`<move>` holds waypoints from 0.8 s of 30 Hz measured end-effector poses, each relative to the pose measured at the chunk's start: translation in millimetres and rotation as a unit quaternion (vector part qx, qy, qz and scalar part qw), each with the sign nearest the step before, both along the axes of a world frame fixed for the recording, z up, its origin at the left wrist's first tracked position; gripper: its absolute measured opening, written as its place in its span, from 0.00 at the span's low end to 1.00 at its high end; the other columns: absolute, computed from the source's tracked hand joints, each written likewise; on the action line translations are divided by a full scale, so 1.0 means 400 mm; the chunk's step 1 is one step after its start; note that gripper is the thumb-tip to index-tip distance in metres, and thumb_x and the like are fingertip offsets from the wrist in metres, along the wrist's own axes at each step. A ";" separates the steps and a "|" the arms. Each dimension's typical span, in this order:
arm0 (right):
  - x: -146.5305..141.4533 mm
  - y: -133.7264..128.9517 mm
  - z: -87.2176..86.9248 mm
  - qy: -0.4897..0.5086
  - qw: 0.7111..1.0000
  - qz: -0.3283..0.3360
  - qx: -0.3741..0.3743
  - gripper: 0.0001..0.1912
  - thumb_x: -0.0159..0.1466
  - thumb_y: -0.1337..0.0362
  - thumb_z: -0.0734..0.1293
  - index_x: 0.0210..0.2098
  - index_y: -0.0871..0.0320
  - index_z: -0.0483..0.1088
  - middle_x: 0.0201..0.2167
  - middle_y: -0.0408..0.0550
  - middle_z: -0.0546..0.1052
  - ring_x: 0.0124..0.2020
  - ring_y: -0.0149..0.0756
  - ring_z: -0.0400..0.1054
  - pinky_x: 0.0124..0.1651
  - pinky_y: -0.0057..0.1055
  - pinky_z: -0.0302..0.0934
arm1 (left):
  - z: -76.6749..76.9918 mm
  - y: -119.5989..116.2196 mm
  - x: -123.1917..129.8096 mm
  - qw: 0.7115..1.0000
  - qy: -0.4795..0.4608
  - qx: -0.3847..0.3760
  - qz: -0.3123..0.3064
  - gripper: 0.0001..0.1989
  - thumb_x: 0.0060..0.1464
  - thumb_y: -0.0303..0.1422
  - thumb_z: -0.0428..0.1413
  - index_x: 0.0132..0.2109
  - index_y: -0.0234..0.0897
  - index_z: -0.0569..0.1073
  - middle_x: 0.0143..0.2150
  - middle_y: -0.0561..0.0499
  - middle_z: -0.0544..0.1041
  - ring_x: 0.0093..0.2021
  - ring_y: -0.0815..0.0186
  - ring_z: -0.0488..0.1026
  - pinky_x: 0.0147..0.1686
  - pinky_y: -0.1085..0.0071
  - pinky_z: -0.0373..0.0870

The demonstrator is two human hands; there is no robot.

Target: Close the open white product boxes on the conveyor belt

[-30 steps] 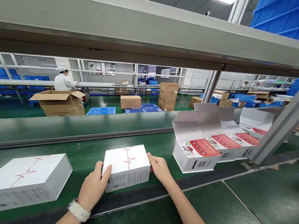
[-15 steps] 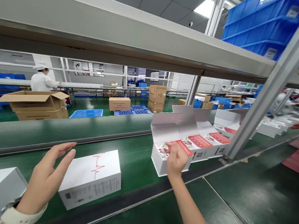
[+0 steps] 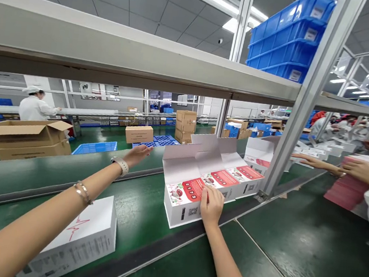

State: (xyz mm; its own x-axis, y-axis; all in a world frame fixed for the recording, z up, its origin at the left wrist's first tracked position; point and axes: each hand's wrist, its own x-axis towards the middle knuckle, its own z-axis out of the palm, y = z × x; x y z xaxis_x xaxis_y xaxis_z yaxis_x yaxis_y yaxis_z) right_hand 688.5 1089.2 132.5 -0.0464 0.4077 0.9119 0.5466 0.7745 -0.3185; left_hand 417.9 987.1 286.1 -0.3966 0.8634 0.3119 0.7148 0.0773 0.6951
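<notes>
While R hand [image 3: 212, 206] on open white box [image 3: 179, 211], L hand [image 3: 138, 154] raised

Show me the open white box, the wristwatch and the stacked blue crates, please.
open white box [image 3: 176, 213]: head view, on its front wall.
wristwatch [image 3: 120, 165]: head view, on the white strap around the left wrist.
stacked blue crates [image 3: 283, 47]: head view, on their long front sides.

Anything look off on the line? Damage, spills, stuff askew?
Nothing stands out. The open white carton under the right hand has its lid up and looks undamaged, and the closed white box on the green conveyor belt looks intact and unspilled.
</notes>
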 end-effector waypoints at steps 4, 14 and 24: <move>-0.010 -0.011 -0.001 -0.029 0.999 0.013 0.003 0.14 0.62 0.63 0.55 0.34 0.58 0.71 0.36 0.50 0.73 0.40 0.40 0.64 0.50 0.41 0.50 | -0.011 0.072 -0.001 0.991 -0.099 -0.066 -0.065 0.34 0.45 0.59 0.41 0.43 0.32 0.66 0.43 0.39 0.72 0.41 0.57 0.70 0.35 0.65 0.68; -0.099 -0.136 -0.017 0.170 0.978 0.028 -0.117 0.21 0.64 0.57 0.51 0.51 0.62 0.59 0.49 0.60 0.61 0.53 0.45 0.54 0.53 0.42 0.49 | 0.038 0.071 0.005 0.941 -0.192 -0.177 -0.216 0.30 0.41 0.54 0.52 0.41 0.31 0.71 0.40 0.40 0.74 0.39 0.56 0.70 0.36 0.62 0.68; -0.153 -0.196 -0.112 0.247 0.883 0.161 -0.365 0.38 0.60 0.45 0.34 0.61 0.62 0.40 0.56 0.56 0.57 0.57 0.42 0.51 0.53 0.39 0.55 | 0.001 -0.119 0.082 0.951 0.164 -0.140 -0.220 0.37 0.35 0.52 0.58 0.52 0.41 0.66 0.49 0.45 0.69 0.46 0.51 0.66 0.44 0.62 0.61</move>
State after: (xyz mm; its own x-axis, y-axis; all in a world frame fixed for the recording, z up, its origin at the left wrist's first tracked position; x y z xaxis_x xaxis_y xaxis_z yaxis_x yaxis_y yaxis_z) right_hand 627.2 1010.9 87.8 0.0632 0.9338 0.3521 -0.0098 0.3534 -0.9354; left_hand 450.7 939.7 286.5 0.1021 0.9907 0.0901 0.8953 -0.1310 0.4258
